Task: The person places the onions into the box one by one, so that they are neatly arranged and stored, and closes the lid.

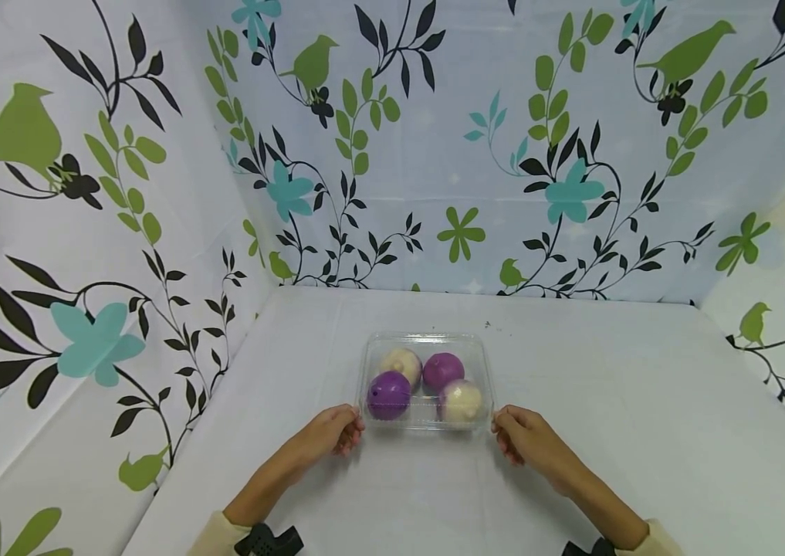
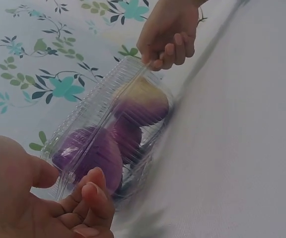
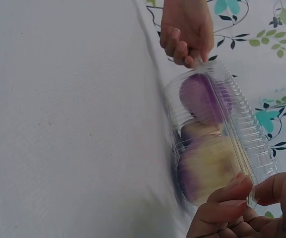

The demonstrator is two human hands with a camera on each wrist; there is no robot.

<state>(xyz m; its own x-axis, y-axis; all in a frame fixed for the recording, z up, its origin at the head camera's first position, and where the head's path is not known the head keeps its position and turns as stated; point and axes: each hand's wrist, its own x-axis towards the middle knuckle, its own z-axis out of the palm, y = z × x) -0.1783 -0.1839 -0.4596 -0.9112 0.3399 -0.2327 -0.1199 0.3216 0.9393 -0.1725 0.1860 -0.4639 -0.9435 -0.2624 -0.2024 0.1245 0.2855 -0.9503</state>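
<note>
A clear plastic clamshell box [image 1: 427, 421] lies closed on the white table, with several round purple-and-cream vegetables inside that look like turnips [image 1: 388, 395]. At its front left corner, my left hand [image 1: 331, 431] pinches the rim between thumb and curled fingers. The right hand [image 1: 529, 440] grips the rim at the front right corner in the same way. From the left wrist, a purple turnip [image 2: 96, 156] shows close behind the left fingertips. In the right wrist view a mostly cream turnip [image 3: 205, 171] sits nearest the right fingers.
White cloth covers the table [image 1: 614, 386]. Behind it and at both sides hang curtains [image 1: 392, 177] printed with leaves, birds and blue flowers. A few small dark specks [image 1: 488, 324] mark the cloth beyond the box.
</note>
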